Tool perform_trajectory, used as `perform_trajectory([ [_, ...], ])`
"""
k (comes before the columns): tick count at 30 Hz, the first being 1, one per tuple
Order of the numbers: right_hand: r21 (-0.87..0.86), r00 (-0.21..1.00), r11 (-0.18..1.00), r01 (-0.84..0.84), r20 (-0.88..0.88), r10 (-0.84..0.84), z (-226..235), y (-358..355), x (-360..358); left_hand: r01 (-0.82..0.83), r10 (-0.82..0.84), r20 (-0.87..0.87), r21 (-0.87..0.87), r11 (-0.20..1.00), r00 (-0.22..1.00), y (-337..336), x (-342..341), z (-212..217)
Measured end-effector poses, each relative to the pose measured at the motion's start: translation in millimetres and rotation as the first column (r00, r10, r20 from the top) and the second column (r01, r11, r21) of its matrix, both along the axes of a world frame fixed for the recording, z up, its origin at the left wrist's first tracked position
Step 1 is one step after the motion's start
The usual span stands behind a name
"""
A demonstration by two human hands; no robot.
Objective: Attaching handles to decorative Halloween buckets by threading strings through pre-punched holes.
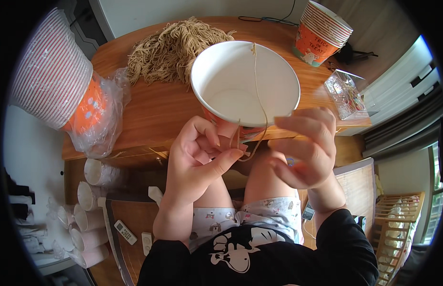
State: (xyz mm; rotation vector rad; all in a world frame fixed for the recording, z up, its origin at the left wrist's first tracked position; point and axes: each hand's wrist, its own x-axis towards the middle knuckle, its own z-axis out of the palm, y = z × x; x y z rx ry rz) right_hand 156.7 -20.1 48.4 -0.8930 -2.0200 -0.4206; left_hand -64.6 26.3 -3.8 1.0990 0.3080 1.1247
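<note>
The left grip (pixel 193 162) pinches twine (pixel 266 125) below the near rim of a paper bucket (pixel 224 83) at the bench's (pixel 150 107) front edge, its printed outside mostly hidden; the right grip (pixel 307 148), blurred, is loosely spread nearby.

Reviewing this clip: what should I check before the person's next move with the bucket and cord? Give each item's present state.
1. Cord attached at the far rim of the bucket: ok, it meets the rim there and runs across the opening.
2. Left hand on the cord: ok, it pinches it just off the near rim.
3. Right hand gripping the cord: not ok, its fingers are apart; whether they brush the cord is unclear.
4. Cord secured at the near rim: cannot tell, a strand hangs there.
5. Bucket's base supported: cannot tell, hidden.
6. More cords within view: ok, heap of cords beyond the bucket.
</note>
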Motion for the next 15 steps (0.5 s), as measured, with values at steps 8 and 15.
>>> perform_trajectory([
  [8,0.067,0.999,0.998,0.019,0.03,-0.021,-10.4,8.3,-17.1,0.038,-0.033,0.116,-0.037,0.999,0.993,-4.2,5.7,-6.5],
  [15,0.096,0.998,0.994,0.06,0.009,-0.061,-16.0,9.9,-20.7,0.062,-0.058,0.061,-0.065,0.996,0.996,-6.8,9.2,-9.0],
])
